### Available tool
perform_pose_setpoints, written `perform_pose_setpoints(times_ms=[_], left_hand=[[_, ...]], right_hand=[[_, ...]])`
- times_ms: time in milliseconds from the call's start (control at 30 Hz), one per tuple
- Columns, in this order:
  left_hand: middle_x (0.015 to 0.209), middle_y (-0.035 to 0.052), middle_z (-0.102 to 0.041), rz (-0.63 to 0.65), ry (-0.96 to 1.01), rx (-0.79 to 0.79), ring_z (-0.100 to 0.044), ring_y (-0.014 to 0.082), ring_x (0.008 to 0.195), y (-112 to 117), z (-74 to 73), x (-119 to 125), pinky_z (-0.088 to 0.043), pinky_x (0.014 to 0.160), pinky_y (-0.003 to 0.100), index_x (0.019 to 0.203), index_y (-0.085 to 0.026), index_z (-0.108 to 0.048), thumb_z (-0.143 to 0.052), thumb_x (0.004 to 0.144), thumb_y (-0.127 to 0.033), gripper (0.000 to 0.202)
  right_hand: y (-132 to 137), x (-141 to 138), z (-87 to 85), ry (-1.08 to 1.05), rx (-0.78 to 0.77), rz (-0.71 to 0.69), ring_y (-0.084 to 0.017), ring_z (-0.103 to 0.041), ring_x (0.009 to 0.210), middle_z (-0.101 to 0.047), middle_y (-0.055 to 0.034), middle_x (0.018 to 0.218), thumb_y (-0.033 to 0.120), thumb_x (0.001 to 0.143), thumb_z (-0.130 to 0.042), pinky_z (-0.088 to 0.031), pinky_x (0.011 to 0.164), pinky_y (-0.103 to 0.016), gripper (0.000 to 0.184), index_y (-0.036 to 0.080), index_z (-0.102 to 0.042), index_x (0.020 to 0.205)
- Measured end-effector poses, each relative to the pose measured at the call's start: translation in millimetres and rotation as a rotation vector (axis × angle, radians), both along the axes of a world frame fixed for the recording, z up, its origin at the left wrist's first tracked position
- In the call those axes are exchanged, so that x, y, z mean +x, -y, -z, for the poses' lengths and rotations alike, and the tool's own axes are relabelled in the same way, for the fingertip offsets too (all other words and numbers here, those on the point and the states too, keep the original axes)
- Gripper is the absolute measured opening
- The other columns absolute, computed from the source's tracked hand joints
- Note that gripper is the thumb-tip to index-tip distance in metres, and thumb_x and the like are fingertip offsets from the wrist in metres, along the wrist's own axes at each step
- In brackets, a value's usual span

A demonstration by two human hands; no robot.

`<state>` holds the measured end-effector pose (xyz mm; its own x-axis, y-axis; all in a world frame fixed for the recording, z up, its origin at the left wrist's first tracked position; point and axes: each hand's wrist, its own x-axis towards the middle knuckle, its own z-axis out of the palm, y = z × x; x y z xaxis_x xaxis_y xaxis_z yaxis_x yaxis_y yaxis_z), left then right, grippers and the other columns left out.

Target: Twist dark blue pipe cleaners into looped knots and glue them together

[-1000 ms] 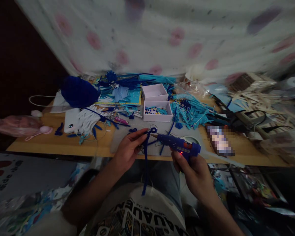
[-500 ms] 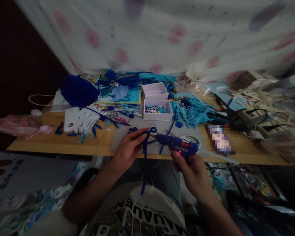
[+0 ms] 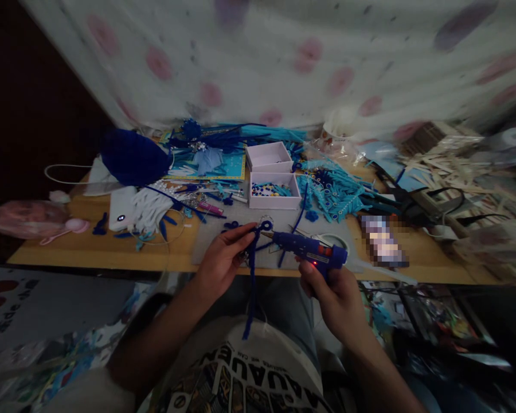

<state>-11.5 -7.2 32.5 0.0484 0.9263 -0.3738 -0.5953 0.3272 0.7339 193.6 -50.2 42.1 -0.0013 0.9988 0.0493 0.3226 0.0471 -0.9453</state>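
Note:
Between the thumb and fingers of my left hand (image 3: 223, 255) is a dark blue pipe cleaner piece (image 3: 251, 275). Its top is curled into a loop, with a clear or silvery edging beside it, and its long tail hangs down over the table edge. My right hand (image 3: 333, 289) is wrapped round the handle of a blue hot glue gun (image 3: 312, 248), whose small red light glows. The gun's nozzle points left and is at or very near the loop; whether they touch I cannot tell. White-handled scissors (image 3: 333, 240) lie behind the gun.
Two white boxes (image 3: 275, 201) stand mid-table, the nearer holding beads. Turquoise pipe cleaner pieces (image 3: 339, 192) are heaped to their right, near a blurred phone (image 3: 383, 241). A dark blue bundle (image 3: 133, 158) and white pieces (image 3: 152, 206) lie left. Wooden sticks (image 3: 430, 166) crowd the right.
The view has shifted slightly. Both hands keep their holds on the pipe cleaner piece and the glue gun, with the nozzle still by the loop.

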Motion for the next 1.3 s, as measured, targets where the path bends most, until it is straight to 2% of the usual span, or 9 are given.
perform_pose_setpoints(times_ms=[100,300,533,767,867,1000,1167,1233,1300], left_hand=[[0.093,0.0028,-0.081,-0.004,0.007,-0.004,-0.071,0.0113,0.078,0.0,0.3,0.4,-0.055,0.074,0.020,0.097,-0.020,-0.083,-0.090,0.065,-0.020,0.033],[0.092,0.0031,-0.081,-0.005,0.004,0.002,-0.070,0.0107,0.076,-0.6,0.4,-0.2,-0.054,0.072,0.019,0.097,-0.019,-0.082,-0.089,0.067,-0.019,0.031],[0.087,0.0006,-0.081,-0.006,-0.003,-0.020,-0.069,0.0084,0.071,0.0,-0.4,0.8,-0.052,0.067,0.017,0.095,-0.020,-0.083,-0.090,0.066,-0.019,0.031],[0.091,0.0029,-0.081,-0.008,0.002,-0.011,-0.071,0.0117,0.079,-1.1,2.3,0.7,-0.054,0.074,0.021,0.097,-0.020,-0.082,-0.090,0.066,-0.019,0.032],[0.091,0.0036,-0.081,-0.007,-0.002,-0.010,-0.070,0.0111,0.078,-1.2,1.4,0.7,-0.053,0.073,0.019,0.098,-0.019,-0.082,-0.091,0.065,-0.020,0.034],[0.092,0.0037,-0.081,-0.021,-0.011,-0.020,-0.070,0.0111,0.076,-2.3,0.2,1.0,-0.054,0.071,0.019,0.096,-0.019,-0.083,-0.090,0.065,-0.018,0.031],[0.086,0.0021,-0.080,-0.046,-0.014,-0.037,-0.068,0.0079,0.068,-5.4,2.4,-0.6,-0.052,0.062,0.015,0.095,-0.019,-0.083,-0.090,0.065,-0.016,0.031],[0.085,0.0020,-0.080,-0.077,-0.027,-0.035,-0.068,0.0075,0.067,-6.3,1.9,-1.7,-0.052,0.060,0.014,0.093,-0.019,-0.083,-0.089,0.065,-0.014,0.029],[0.086,0.0035,-0.080,-0.101,-0.043,-0.052,-0.069,0.0086,0.069,-6.9,0.3,-3.1,-0.054,0.063,0.014,0.090,-0.017,-0.083,-0.086,0.066,-0.009,0.025]], right_hand=[[0.0,-0.3,-1.3,0.031,-0.016,0.003,-0.014,-0.042,0.050,-0.048,0.0021,0.053,0.058,0.091,-0.060,-0.033,0.047,-0.027,0.042,0.020,-0.061,0.073],[3.9,-0.7,-4.9,0.018,-0.005,-0.031,-0.014,-0.043,0.050,-0.048,0.0012,0.051,0.056,0.091,-0.060,-0.035,0.048,-0.027,0.046,0.023,-0.052,0.061],[2.2,0.9,-4.0,0.051,0.002,-0.005,-0.014,-0.044,0.050,-0.049,0.0009,0.052,0.056,0.092,-0.059,-0.035,0.049,-0.027,0.047,0.022,-0.052,0.060],[7.5,-2.8,-2.0,-0.024,-0.024,-0.017,-0.012,-0.044,0.049,-0.048,0.0017,0.051,0.055,0.091,-0.062,-0.034,0.046,-0.026,0.047,0.022,-0.051,0.060],[10.2,-0.9,-2.6,-0.072,-0.038,-0.026,-0.013,-0.047,0.050,-0.052,0.0010,0.054,0.054,0.090,-0.064,-0.037,0.048,-0.026,0.042,0.020,-0.059,0.066],[13.6,8.5,-1.5,-0.240,-0.081,-0.025,-0.014,-0.054,0.054,-0.063,-0.0015,0.063,0.049,0.092,-0.066,-0.043,0.053,-0.028,0.032,0.019,-0.071,0.088],[5.5,30.8,-1.3,-0.503,-0.060,0.162,-0.016,-0.060,0.056,-0.069,-0.0044,0.070,0.050,0.086,-0.071,-0.048,0.055,-0.029,0.032,0.019,-0.073,0.087],[-4.2,50.0,-0.4,-0.570,0.055,0.363,-0.016,-0.065,0.064,-0.072,-0.0043,0.083,0.048,0.081,-0.076,-0.053,0.060,-0.030,0.030,0.021,-0.072,0.090],[-16.6,80.4,2.8,-0.543,0.232,0.635,-0.016,-0.066,0.071,-0.072,-0.0026,0.089,0.047,0.075,-0.080,-0.054,0.064,-0.028,0.033,0.022,-0.071,0.094]])
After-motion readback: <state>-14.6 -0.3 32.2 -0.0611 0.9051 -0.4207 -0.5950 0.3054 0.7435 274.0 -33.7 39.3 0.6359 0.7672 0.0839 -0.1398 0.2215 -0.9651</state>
